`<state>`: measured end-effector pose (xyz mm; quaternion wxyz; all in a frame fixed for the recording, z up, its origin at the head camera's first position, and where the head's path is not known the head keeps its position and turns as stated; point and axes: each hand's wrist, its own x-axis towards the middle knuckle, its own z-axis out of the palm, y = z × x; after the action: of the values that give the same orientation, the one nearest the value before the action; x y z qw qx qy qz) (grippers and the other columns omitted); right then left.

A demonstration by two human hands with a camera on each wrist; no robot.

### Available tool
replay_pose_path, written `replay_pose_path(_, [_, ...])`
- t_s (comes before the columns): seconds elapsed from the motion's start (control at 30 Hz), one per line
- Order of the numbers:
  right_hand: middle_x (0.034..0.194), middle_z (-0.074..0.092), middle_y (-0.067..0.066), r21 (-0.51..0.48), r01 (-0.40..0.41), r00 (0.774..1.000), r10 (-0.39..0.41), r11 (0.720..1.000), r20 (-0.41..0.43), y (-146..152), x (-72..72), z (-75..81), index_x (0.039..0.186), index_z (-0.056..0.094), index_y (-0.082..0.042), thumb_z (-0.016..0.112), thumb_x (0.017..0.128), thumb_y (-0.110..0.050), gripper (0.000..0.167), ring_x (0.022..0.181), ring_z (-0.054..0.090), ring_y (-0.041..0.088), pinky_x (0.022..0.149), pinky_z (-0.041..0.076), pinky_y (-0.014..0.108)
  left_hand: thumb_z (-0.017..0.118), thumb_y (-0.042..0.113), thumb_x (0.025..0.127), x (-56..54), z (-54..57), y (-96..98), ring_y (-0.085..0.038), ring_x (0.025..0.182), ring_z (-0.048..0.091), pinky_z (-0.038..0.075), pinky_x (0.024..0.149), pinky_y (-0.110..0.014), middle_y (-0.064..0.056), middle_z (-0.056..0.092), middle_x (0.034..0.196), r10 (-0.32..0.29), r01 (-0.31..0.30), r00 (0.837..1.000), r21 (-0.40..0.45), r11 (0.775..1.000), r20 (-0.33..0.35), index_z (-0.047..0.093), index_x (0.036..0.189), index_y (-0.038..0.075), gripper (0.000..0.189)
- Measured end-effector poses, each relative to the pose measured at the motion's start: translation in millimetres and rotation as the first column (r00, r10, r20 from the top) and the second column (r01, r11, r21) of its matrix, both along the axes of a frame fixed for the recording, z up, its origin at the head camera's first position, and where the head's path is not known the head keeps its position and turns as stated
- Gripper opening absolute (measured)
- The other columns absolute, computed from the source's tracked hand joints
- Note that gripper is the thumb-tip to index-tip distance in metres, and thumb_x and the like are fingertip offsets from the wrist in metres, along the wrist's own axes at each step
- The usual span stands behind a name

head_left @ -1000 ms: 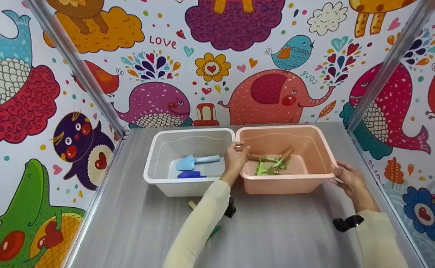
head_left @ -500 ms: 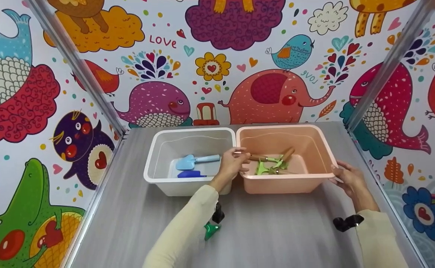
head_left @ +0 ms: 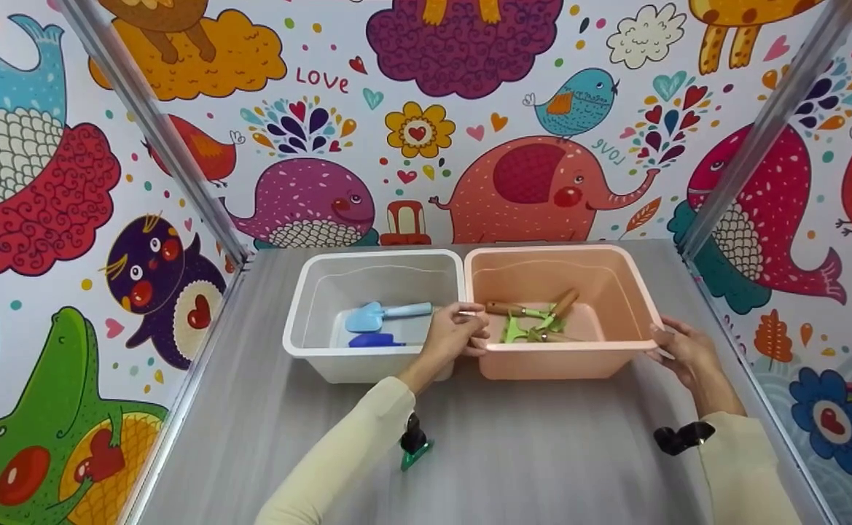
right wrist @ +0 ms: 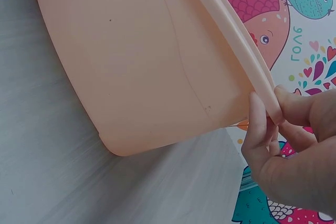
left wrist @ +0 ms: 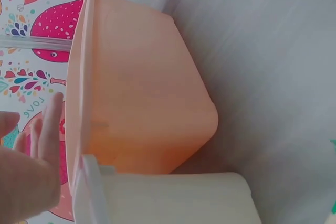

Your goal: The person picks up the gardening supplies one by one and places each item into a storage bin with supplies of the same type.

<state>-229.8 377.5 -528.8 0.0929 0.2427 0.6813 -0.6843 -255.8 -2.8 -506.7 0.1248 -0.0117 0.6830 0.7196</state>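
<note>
My left hand [head_left: 453, 337] is over the front corners where the two tubs meet, its fingers fairly straight in the left wrist view, gripping nothing. With my right hand [head_left: 686, 353] I pinch the front right corner rim of the peach tub [head_left: 557, 363], thumb above and fingers beneath. Inside that tub lie several small garden tools [head_left: 542, 315] with green heads and wooden handles, overlapping each other. The white tub [head_left: 374, 367] stands close against its left side. It holds a light blue hand trowel [head_left: 366, 318] and a dark blue tool [head_left: 372, 340], partly hidden by the front rim.
A green pointed thing [head_left: 417, 456] lies on the grey table [head_left: 542, 452], mostly covered by my left wrist and its black camera [head_left: 412, 434]. Behind the tubs rises a wall [head_left: 426, 189] printed with cartoon animals. Metal posts [head_left: 753, 138] frame the corners.
My left hand has come down and forward along the tubs' meeting rims, and its forearm has swung left, uncovering part of the green thing. My right hand stays at the peach tub's corner.
</note>
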Motion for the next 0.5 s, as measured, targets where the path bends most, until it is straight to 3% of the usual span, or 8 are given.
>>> replay_pose_path(0.1, [0.161,0.019,0.03,-0.004,0.0,1.0,0.0,1.0,-0.003,0.2,-0.8,0.2,0.159,0.015,-0.003,0.061,0.099,-0.019,0.077,0.078,0.059,-0.003,0.073,0.058,0.018,0.067,0.006,0.09,2.9,-0.2,-1.6,-0.014,0.067,0.067,0.06,0.053,-0.031,-0.009,0.071,0.086,-0.003,0.003,1.0,0.006,1.0,0.019,0.065,0.117,0.0,0.027])
replay_pose_path(0.27, [0.16,0.021,0.03,-0.01,-0.004,1.0,0.004,1.0,-0.006,1.0,-1.4,0.4,0.159,0.015,-0.003,0.062,0.099,-0.019,0.079,0.079,0.06,-0.003,0.074,0.058,0.018,0.067,0.006,0.09,7.0,-3.0,-6.0,-0.015,0.07,0.07,0.06,0.055,-0.034,-0.015,0.074,0.093,-0.014,0.014,0.999,-0.016,1.0,0.035,0.064,0.118,-0.002,0.03])
replay_pose_path(0.5, [0.154,0.028,0.029,-0.019,0.005,1.0,-0.005,1.0,0.002,0.9,-1.7,0.5,0.159,0.018,-0.003,0.064,0.098,-0.02,0.079,0.078,0.061,-0.001,0.075,0.059,0.02,0.066,0.011,0.093,19.6,-11.9,-18.6,-0.018,0.079,0.072,0.062,0.06,-0.036,-0.022,0.072,0.106,-0.132,0.133,0.991,-0.105,0.986,0.013,0.064,0.123,0.0,0.032])
